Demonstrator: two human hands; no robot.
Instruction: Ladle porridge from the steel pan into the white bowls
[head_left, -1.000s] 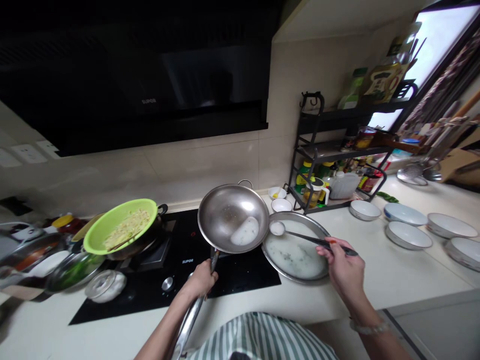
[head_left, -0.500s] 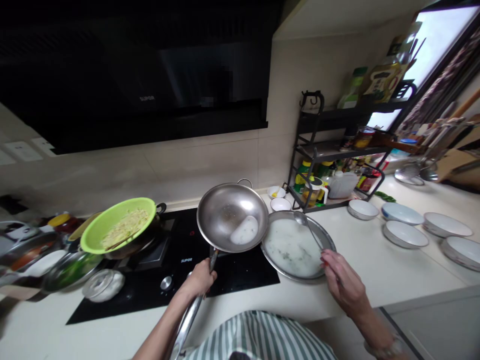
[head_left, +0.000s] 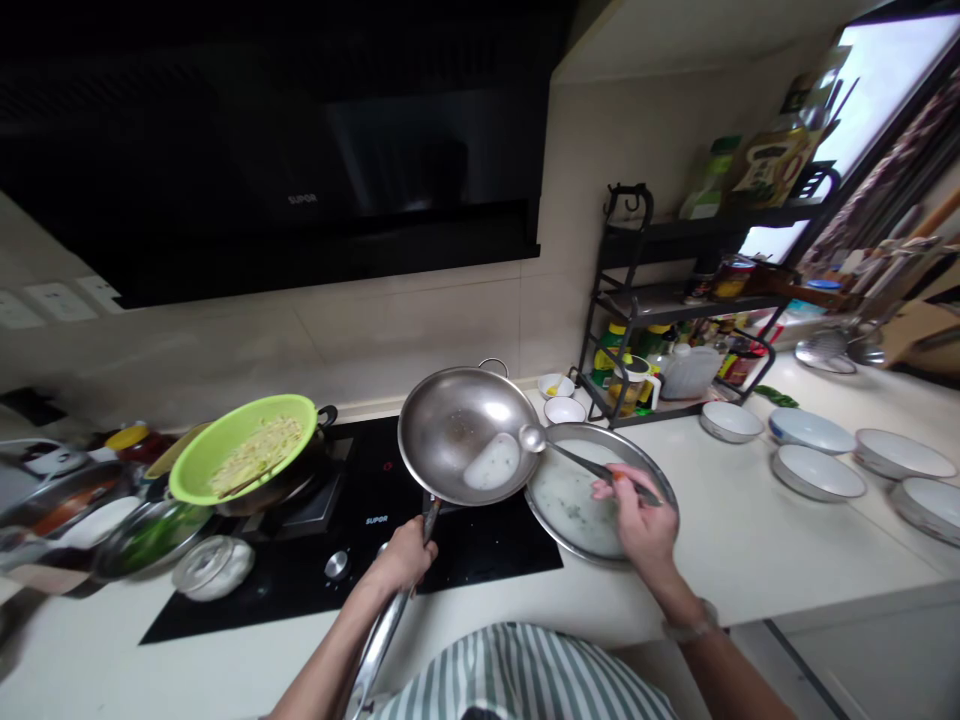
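Note:
My left hand [head_left: 409, 555] is wrapped round the handle of a steel wok [head_left: 442, 400], which is tilted towards the right over the cooktop. A pool of white batter with green flecks [head_left: 493, 462] lies low on the wok's right side. My right hand [head_left: 641, 515] grips a ladle [head_left: 566, 455] by its handle, its bowl at the wok's right rim. Below the ladle, a wide steel basin [head_left: 671, 500] holds more of the white, green-flecked batter [head_left: 577, 500]. The wok's rim overlaps the basin's left edge.
A lime-green colander [head_left: 184, 470] of pale shreds rests on a dark pot at the left. In front of it stand a lidded glass jar [head_left: 214, 567] and a basin of greens [head_left: 154, 540]. Several bowls [head_left: 817, 470] sit on the right counter, near a black spice rack [head_left: 637, 300].
My right hand has moved left and turned, bringing the ladle's bowl out of the basin to the wok's right rim. My left hand still holds the wok in nearly the same place.

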